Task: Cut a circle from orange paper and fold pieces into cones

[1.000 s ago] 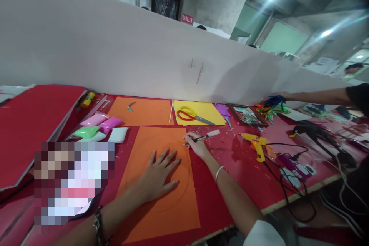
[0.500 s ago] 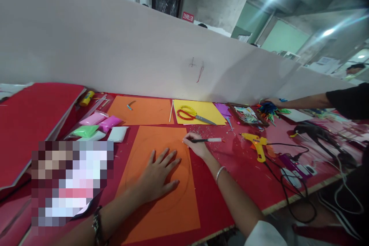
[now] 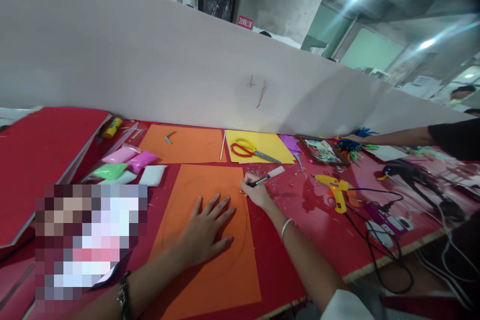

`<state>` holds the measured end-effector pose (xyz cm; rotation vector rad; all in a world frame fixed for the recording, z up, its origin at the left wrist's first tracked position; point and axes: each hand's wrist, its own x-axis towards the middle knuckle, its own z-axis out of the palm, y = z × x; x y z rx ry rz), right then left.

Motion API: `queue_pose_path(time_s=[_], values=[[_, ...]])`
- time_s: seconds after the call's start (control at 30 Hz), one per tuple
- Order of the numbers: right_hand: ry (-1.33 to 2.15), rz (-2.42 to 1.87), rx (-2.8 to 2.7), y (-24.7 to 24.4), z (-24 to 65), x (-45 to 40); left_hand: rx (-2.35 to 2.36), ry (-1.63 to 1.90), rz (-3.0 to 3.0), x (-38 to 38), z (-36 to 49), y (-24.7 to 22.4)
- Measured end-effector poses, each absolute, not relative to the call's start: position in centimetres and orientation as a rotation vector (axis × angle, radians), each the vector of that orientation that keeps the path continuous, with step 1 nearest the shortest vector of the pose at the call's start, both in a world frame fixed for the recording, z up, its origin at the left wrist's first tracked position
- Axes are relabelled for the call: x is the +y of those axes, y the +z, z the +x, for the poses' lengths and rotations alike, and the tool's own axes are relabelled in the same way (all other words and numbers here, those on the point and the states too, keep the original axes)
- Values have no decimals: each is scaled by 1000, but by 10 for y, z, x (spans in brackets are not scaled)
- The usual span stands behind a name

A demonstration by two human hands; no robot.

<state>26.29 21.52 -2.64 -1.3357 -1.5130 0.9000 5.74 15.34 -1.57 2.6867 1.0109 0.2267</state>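
My left hand (image 3: 208, 232) lies flat with spread fingers on an orange sheet of paper (image 3: 221, 292). A faint, rounded pencil-like outline runs around it on the sheet. My right hand (image 3: 255, 193) is closed on a pen (image 3: 270, 175) with a black barrel and a whitish end, which tilts up to the right. Its tip is at the sheet's right edge, near the outline; whether it touches the paper I cannot tell. Beyond the sheet, red-and-yellow scissors (image 3: 249, 148) rest on yellow paper (image 3: 273, 142).
Bags of coloured clay (image 3: 112, 170) and a blurred-out flat item (image 3: 93, 240) lie on the left. Rightward are a yellow glue gun (image 3: 337, 191) with a looping cable, a power strip (image 3: 386, 217) and a framed tray (image 3: 322, 151). A co-worker's arm (image 3: 397, 137) reaches in at right.
My right hand has moved slightly down and right, and the pen's rear end has swung upward. My left hand has stayed in place. The co-worker's hand has shifted slightly.
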Motion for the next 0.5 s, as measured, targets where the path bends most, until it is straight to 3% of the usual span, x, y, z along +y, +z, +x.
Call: queue_pose_path(time_s=[0.5], values=[[971,-1288,-1484,-27,264,217,977,208,2714,155,55,-16]])
